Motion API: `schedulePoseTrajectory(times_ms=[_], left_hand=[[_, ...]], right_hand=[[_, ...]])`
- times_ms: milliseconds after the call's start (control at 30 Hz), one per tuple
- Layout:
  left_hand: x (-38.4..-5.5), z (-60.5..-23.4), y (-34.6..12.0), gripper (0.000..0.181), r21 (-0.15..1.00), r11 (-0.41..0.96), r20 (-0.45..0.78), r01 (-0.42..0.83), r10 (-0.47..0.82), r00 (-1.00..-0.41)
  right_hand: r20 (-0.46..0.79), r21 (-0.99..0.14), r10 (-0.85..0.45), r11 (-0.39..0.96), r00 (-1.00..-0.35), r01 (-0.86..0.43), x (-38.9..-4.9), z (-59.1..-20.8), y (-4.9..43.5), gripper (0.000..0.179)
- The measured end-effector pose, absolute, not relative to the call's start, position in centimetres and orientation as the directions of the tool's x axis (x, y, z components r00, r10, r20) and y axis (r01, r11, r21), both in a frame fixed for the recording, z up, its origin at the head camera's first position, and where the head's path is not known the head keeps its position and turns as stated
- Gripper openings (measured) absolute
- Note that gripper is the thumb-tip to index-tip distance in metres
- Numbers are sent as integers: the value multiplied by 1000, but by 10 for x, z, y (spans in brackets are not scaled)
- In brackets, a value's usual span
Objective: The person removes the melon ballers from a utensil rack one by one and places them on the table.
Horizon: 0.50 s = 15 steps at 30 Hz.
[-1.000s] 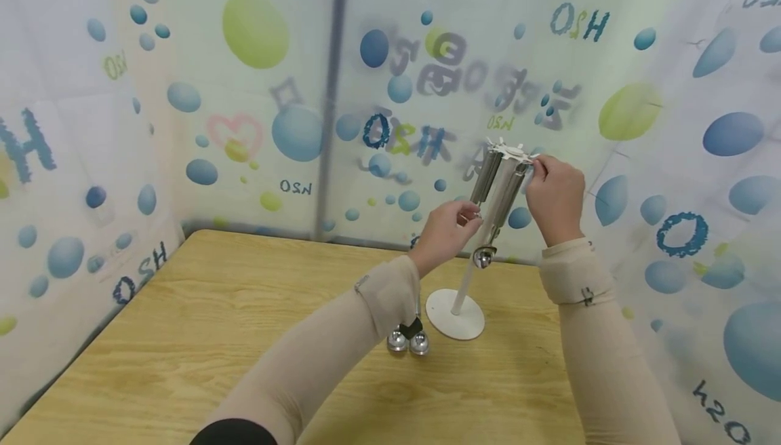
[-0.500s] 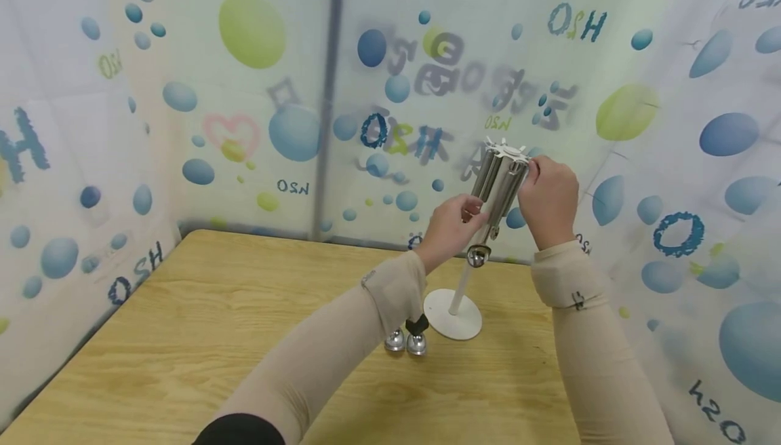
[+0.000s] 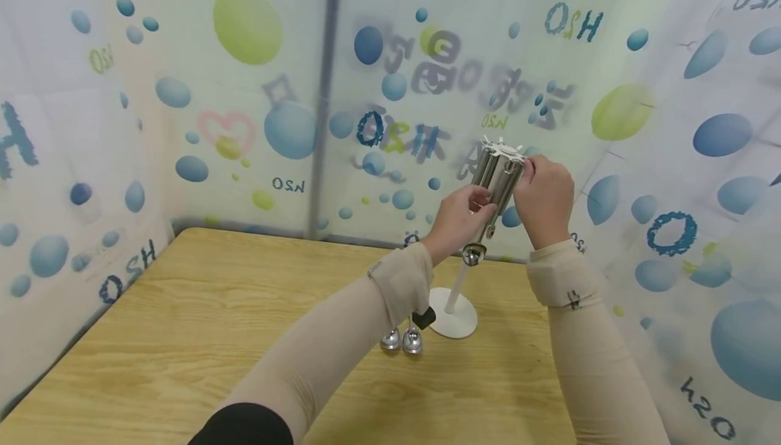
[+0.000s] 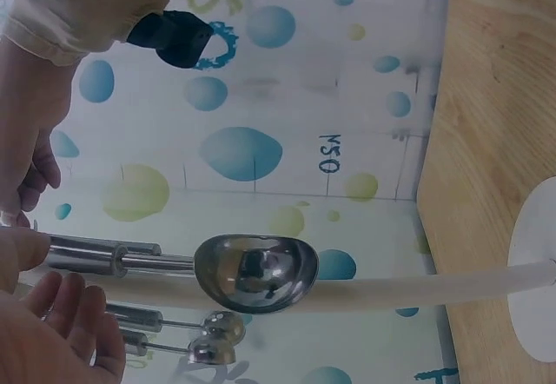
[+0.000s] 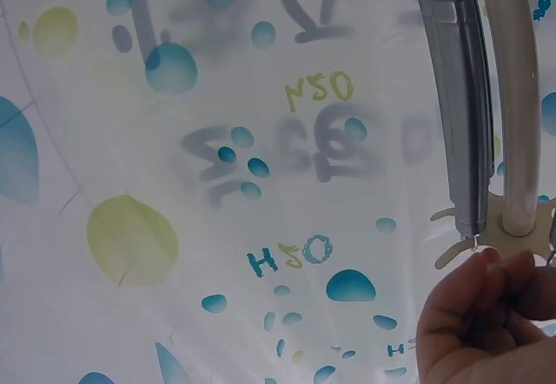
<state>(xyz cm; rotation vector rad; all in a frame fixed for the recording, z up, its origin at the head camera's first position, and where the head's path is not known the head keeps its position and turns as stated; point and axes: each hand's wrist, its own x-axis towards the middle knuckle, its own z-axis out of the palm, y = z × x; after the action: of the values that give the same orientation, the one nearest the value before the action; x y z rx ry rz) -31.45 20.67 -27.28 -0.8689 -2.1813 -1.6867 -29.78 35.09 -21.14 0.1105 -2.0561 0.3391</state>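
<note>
A white rotating stand (image 3: pixel 454 299) holds several metal-handled utensils under its hooked top. An ice cream scoop (image 4: pixel 256 271) hangs bowl-down beside the pole. At the top, my right hand (image 3: pixel 546 194) pinches the hanging end of a scoop handle (image 5: pixel 460 115) next to a hook; the fingers partly hide the contact. My left hand (image 3: pixel 460 221) is beside the handles with fingers loosely bent. Its thumb touches the scoop's handle in the left wrist view, while the other fingers spread below it. Smaller ball-ended utensils (image 4: pixel 213 349) hang nearby.
Two more metal scoops (image 3: pixel 411 341) lie on the wooden table (image 3: pixel 274 309) before the stand's round base, partly hidden by my left sleeve and a black wrist device (image 3: pixel 424 318). A patterned curtain (image 3: pixel 293 126) encloses the table's back and sides.
The hanging handles have turned closer together, and the scoop's bowl has shifted slightly left. My left hand has moved right and a little up, against the handles. My right hand stays at the top.
</note>
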Motion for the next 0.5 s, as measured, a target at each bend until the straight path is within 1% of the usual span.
schedulePoseTrajectory(times_ms=[333,500], left_hand=[[-317,-267,215,31,810,148,508,567,304,-806],[-319,-265,217,32,808,138,515,572,307,-801]], right_hand=[[868,-192,64,958,-493,-213,-297,-212,351,29],[861,-196,65,958,-505,-210,-297,-211,350,31]])
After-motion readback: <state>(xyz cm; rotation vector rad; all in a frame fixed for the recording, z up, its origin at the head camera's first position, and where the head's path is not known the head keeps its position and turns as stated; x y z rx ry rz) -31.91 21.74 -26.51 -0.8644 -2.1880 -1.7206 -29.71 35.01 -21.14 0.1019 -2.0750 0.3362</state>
